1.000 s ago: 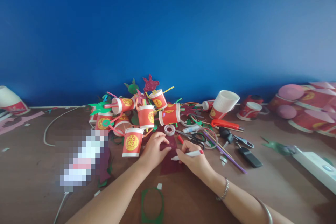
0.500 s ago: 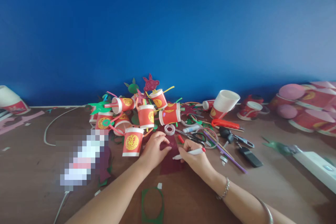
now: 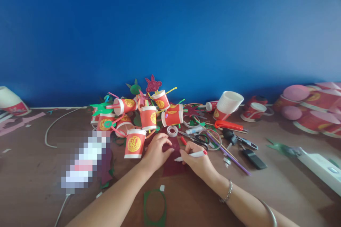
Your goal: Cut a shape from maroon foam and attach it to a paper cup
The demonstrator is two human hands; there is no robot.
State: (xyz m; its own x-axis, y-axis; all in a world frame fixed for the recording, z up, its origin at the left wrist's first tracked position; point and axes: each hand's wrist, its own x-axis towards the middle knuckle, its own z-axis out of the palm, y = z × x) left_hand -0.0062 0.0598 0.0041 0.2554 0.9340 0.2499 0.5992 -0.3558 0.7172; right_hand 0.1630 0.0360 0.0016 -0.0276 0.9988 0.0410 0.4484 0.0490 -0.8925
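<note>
A dark red sheet of paper (image 3: 173, 169) lies flat on the table between my hands. My left hand (image 3: 157, 151) rests on its left edge, thumb and fingers apart and curved, holding nothing. In my right hand (image 3: 197, 156) is a white marker (image 3: 195, 154) with a red end, gripped between thumb and fingers. The marker's tip points left, low over the paper; whether it touches I cannot tell. A red marker cap (image 3: 183, 140) lies just beyond my right fingers. Close past my left fingertips sits a roll of tape (image 3: 172, 131).
Red-and-white paper cups (image 3: 134, 144) crowd behind my left hand. Beyond my right hand lie scissors (image 3: 201, 139), a glue stick (image 3: 194, 130), an orange-red cutter (image 3: 229, 125) and keys (image 3: 231, 136). A green paper frame (image 3: 155, 207) is near the front edge. Stacked white cups (image 3: 229, 101) stand behind.
The marker in my right hand has shifted very slightly left. My left hand and the paper stay in place.
</note>
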